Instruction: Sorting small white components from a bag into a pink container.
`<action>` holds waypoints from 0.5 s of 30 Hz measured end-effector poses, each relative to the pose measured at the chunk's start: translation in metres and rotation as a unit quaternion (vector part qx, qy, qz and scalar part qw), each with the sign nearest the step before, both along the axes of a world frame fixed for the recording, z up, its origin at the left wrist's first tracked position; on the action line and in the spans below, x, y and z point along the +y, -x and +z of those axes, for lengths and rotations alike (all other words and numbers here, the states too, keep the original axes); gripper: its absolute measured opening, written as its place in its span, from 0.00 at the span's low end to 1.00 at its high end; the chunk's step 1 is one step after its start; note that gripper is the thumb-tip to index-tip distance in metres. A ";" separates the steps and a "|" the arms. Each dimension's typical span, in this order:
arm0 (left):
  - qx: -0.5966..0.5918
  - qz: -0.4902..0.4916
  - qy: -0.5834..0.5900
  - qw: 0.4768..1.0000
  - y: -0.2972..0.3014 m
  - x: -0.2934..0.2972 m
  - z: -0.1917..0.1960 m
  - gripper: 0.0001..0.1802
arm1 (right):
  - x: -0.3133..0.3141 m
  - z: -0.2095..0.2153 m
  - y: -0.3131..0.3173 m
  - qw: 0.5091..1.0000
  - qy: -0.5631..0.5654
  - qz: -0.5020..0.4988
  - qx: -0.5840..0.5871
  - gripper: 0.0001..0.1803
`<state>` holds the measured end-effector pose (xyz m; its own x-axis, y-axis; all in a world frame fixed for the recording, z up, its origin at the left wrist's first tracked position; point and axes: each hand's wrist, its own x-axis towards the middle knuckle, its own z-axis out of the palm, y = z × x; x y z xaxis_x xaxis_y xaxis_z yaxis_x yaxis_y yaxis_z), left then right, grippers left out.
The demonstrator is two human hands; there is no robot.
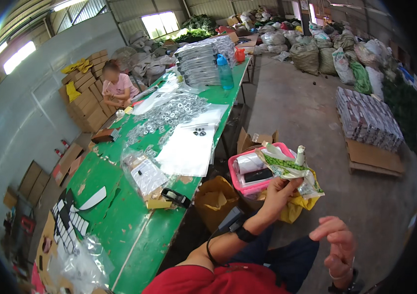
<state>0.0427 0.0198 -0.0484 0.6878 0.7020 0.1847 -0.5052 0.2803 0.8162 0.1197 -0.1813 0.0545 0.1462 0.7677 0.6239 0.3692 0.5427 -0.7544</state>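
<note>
My left hand (276, 197) is closed on the lower edge of a torn plastic food packet (288, 165), white and green with a print of green peas. It holds the packet up over a pink plastic basket (233, 177). Lower and to the right, my right hand (337, 245) hangs in the air with its fingers loosely bent and apart, holding nothing. A yellow bag (294, 208) shows just below the packet. Inside the basket lie a white roll-like bundle (250, 163) and a dark flat item (257, 176).
Left of me runs a long green table (135, 220) bearing a pile of small clear rings (174, 110), white sheets (189, 149), a black tape dispenser (175, 197) and a blue bottle (225, 72). A person (119, 88) sits across it. Stacked bundles (367, 117) stand right.
</note>
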 end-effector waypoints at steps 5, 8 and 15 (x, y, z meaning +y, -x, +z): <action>-0.018 0.008 -0.011 1.000 0.003 -0.006 0.003 0.10 | 0.022 0.036 0.023 0.982 -0.102 0.151 0.056 0.15; -0.001 0.027 -0.033 0.999 0.009 -0.002 0.000 0.09 | 0.027 0.038 0.036 0.972 -0.111 0.179 0.106 0.14; 0.009 0.045 -0.015 0.999 0.011 -0.005 0.004 0.09 | 0.068 0.097 0.161 0.896 -0.260 0.092 0.348 0.07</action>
